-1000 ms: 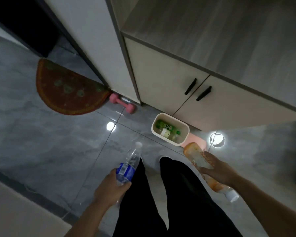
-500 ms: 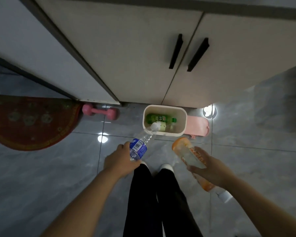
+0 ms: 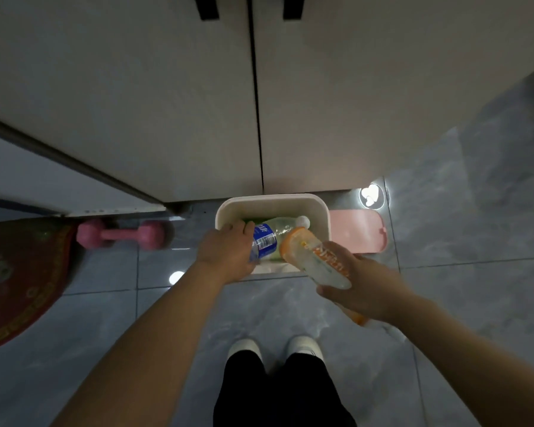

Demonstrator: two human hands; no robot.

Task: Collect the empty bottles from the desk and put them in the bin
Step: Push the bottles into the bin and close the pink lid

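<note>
The round dark-red floor mat (image 3: 19, 285) and the pink dumbbell (image 3: 120, 235) lie well to the left of the left fingers, apart from the work; they have no part in the task. The left hand (image 3: 228, 252) is now over the near-left part of the white plastic bin (image 3: 322, 221), while half a second ago it was short of the rim; its fingers are clamped around the lower body of the clear plastic water bottle with the blue label (image 3: 267, 238), and beyond the fingertips the bottle's white cap already points down inside the bin, above something green that lies there. The right hand (image 3: 356, 288) has also come closer; its fingers are wrapped around the transparent orange-labelled bottle (image 3: 313, 257), and the orange base, ahead of the fingers, hangs over the bin's near-right rim. The pink flat object (image 3: 358, 231) lies on the floor beyond the right fingers, beside the bin. In my judgement both bottles are ready to be let go; the water bottle first, because it is deeper; the orange one needs a little more forward, or it may strike the rim.
</note>
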